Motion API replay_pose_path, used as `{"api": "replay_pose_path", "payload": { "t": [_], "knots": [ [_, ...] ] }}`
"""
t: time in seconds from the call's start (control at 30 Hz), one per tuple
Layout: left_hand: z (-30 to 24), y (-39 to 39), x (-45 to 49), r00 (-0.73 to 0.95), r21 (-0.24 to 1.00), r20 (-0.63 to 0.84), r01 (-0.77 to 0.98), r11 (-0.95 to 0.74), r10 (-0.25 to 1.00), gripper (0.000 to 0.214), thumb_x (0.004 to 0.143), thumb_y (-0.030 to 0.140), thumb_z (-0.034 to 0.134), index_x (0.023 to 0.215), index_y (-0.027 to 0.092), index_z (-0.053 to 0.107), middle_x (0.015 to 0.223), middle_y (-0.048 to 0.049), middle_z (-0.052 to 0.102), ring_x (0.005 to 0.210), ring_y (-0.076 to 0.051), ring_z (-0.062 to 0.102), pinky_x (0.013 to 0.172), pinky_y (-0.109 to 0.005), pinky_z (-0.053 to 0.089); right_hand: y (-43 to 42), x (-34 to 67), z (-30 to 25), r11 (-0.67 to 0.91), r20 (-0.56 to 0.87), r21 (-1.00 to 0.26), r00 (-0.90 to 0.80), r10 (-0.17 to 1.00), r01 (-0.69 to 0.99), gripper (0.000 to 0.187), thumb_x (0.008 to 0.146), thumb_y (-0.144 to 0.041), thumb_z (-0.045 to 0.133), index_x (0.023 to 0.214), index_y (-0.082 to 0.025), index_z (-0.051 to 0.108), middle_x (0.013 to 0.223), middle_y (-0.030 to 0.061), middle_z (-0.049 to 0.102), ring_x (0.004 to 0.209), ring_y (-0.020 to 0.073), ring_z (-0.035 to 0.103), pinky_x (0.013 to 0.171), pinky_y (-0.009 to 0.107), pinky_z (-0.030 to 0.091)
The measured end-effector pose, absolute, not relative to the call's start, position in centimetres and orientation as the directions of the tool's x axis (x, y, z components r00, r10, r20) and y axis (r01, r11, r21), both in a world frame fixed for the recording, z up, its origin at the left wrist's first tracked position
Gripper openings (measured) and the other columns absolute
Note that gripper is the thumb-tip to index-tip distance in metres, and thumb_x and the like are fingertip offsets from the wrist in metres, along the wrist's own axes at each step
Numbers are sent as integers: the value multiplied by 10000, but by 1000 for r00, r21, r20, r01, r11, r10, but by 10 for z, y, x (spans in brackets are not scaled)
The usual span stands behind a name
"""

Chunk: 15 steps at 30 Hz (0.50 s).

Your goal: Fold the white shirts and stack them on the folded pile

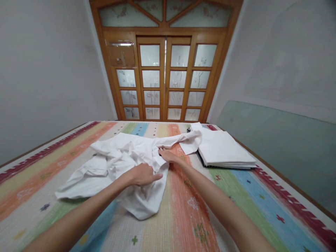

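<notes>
A crumpled white shirt lies spread in loose folds over the striped cloth, one sleeve stretched out toward the right. My left hand rests on the near part of the shirt, its fingers curled into the fabric and its thumb sticking out to the right; the fingertips are hidden. Just beyond it, my right hand pinches the shirt near the base of that sleeve. The sleeve's end reaches the edge of a stack of folded white clothes.
Dark fabric shows along the left edge of the stack. A multicoloured striped cloth covers the table. A pale green panel stands along the right side, and wooden doors with glass panes close off the far end.
</notes>
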<state>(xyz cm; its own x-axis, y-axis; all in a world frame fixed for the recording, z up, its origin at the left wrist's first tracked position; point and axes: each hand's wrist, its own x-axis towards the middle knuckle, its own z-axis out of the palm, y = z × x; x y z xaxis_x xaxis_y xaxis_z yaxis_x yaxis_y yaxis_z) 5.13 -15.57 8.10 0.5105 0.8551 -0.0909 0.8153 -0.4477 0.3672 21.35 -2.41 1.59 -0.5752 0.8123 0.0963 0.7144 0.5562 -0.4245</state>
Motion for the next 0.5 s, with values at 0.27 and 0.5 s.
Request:
{"api": "replay_pose_path", "payload": {
  "t": [0.27,0.5],
  "knots": [
    [78,-130,44,529,264,358,733,-627,769,264,870,262,461,908,192,713,947,-116,728,940,-249,660,925,-391,461,-48,228,30,557,110,-542,-603,790,630,361,982,-387,398,1140,-190,656,1237,96,673,1112,254,631,940,382,484],
    [41,-68,-16,403,57,192,905,-420,895,533,846,402,527,1332,185,555,1428,-133,535,1382,-297,412,1124,-455,321,-100,243,11,603,234,-510,-575,784,614,540,800,-317,668,1297,-153,534,1321,152,603,1176,296,573,973,409,441]
  ]
}}
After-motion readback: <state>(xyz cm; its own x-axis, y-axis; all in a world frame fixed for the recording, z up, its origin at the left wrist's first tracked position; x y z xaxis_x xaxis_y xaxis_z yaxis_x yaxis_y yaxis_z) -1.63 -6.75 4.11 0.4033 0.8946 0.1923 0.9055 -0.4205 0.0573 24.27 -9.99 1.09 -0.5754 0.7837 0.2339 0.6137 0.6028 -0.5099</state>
